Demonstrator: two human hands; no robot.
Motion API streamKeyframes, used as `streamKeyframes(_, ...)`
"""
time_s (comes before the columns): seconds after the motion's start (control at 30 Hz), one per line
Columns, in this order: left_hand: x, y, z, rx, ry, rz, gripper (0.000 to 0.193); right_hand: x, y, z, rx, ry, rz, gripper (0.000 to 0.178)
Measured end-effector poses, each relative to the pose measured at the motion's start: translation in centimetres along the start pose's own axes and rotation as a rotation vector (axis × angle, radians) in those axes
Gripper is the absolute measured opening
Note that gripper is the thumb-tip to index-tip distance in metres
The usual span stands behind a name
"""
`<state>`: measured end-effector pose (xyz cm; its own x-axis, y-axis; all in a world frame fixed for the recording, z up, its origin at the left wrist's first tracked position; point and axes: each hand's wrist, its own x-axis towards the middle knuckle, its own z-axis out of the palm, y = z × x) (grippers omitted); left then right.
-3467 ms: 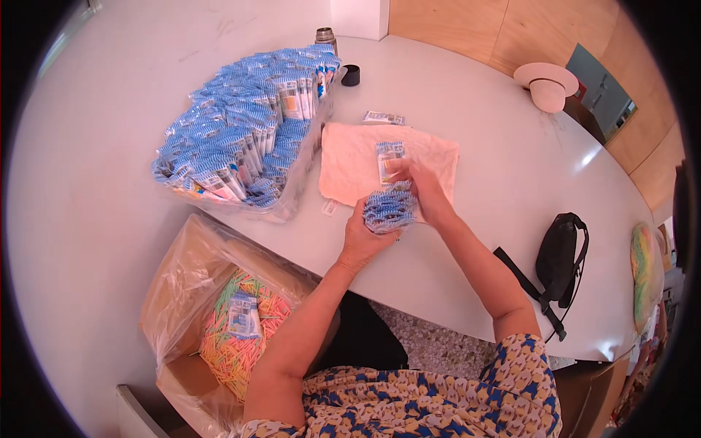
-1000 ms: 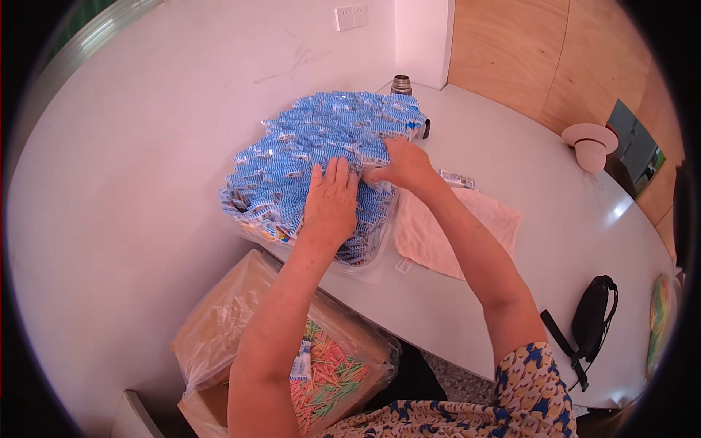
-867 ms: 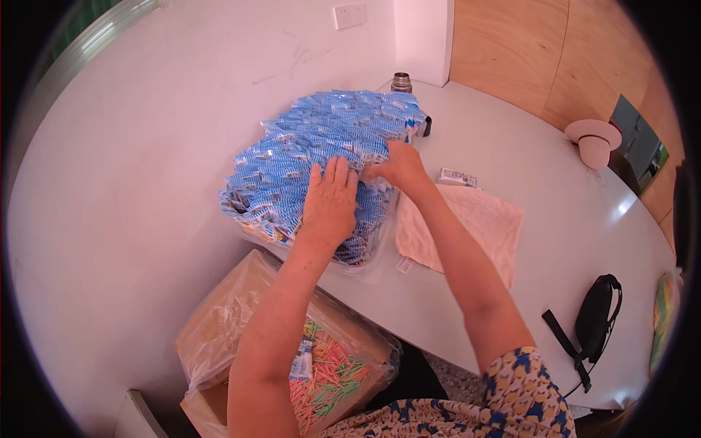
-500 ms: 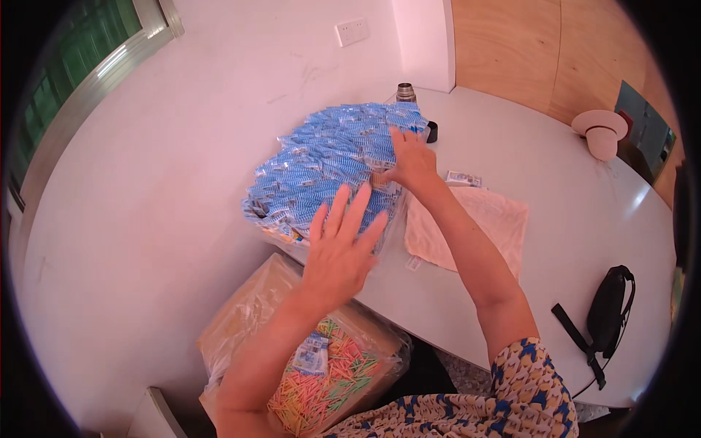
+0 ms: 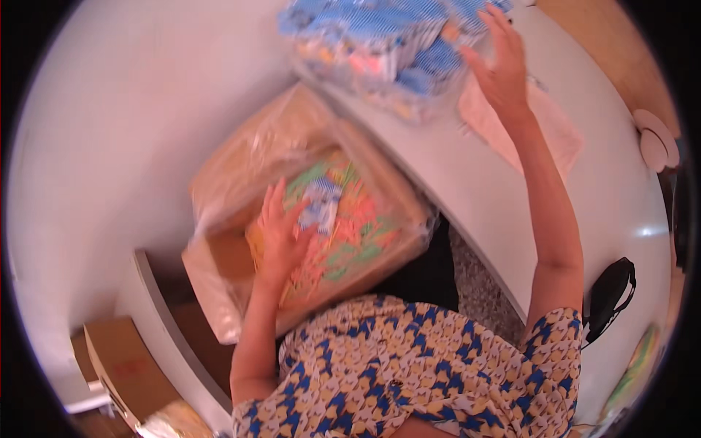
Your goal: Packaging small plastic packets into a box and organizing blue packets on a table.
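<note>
My left hand [image 5: 283, 237] reaches into a plastic-lined cardboard box [image 5: 223, 303], its fingers apart and empty. Below it lie many thin pink, green and yellow sticks [image 5: 358, 219]. A small blue-and-white packet [image 5: 321, 201] rests on the sticks, just beyond the fingertips. My right hand [image 5: 502, 69] is open, thumb and fingers spread, at the right side of a clear plastic bin [image 5: 380, 95]. Many blue-striped packets [image 5: 372, 25] fill the bin in packed rows. Motion blurs the picture, so I cannot tell whether the right fingertips touch the packets.
The bin stands on a light table [image 5: 467, 190], whose edge runs beside the box. On the table lie a pink cloth [image 5: 548, 131], a pale hat [image 5: 655, 142] and a black pouch [image 5: 610, 299]. Another cardboard box [image 5: 131, 365] stands at lower left, near a pale panel edge [image 5: 153, 299].
My view has swung down toward the box. My left hand has moved from the packets down over the sticks. My right hand stays by the packets' right side.
</note>
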<state>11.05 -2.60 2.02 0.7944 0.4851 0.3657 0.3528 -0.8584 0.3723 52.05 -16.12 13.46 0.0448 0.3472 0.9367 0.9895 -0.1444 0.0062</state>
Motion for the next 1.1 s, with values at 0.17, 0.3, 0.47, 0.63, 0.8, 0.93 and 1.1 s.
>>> streamKeyframes(0.17,-1.9,-6.1,2.1,-0.070,0.172,-0.158,0.039,-5.6,-12.4,-3.2,0.281,-0.427,-0.346,0.019)
streamKeyframes(0.3,-2.2,-6.7,2.8,-0.238,0.310,-0.263,0.028,-13.0,-20.1,-2.8,0.549,-0.730,-0.092,0.006)
streamKeyframes(0.47,-3.8,-9.2,3.2,-0.174,0.368,-0.119,0.019,-16.3,-22.5,-1.6,0.393,-0.833,0.023,0.017)
streamKeyframes(0.63,-4.9,-11.6,5.1,-0.151,0.261,-0.308,0.016,-16.1,-23.5,-1.0,0.369,-0.800,0.079,0.026)
streamKeyframes(0.8,-4.9,-12.2,6.4,-0.128,0.208,-0.300,0.017,-16.6,-23.8,-1.2,0.290,-0.786,0.161,0.023)
streamKeyframes(0.93,-4.9,-13.0,6.3,-0.094,0.300,-0.306,0.016,-16.5,-23.7,-0.7,0.264,-0.785,0.145,0.020)
streamKeyframes(1.1,-4.8,-13.2,5.8,-0.153,0.377,-0.352,0.016,-16.7,-23.4,-0.7,0.271,-0.744,0.165,0.020)
